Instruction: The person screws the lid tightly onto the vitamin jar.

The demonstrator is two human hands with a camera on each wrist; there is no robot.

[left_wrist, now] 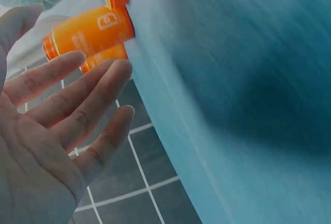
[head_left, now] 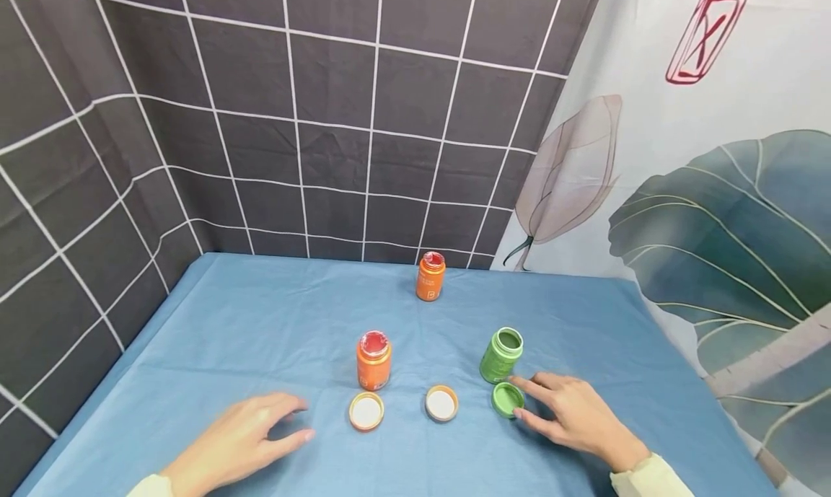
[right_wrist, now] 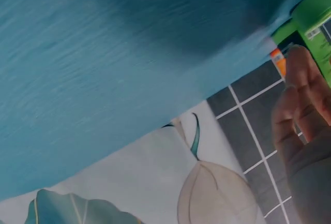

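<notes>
A green lid point(head_left: 508, 399) lies with its hollow side up on the blue cloth, at the thumb and forefinger of my right hand point(head_left: 571, 414), which pinch it by the rim. Just behind it stands an open green bottle point(head_left: 502, 355); in the right wrist view my other fingers point(right_wrist: 306, 92) stretch out beside the green plastic. My left hand point(head_left: 243, 436) hovers over the cloth with fingers loosely spread, holding nothing. Nearest to it are an orange lid point(head_left: 366, 412), inner side up, and an open orange bottle point(head_left: 374, 361).
Another orange lid point(head_left: 441, 403) lies between the first one and the green lid. Farther back, by the dark gridded wall cloth point(head_left: 331, 151), stands a second open orange bottle point(head_left: 431, 276). The blue cloth point(head_left: 260, 324) covers the table.
</notes>
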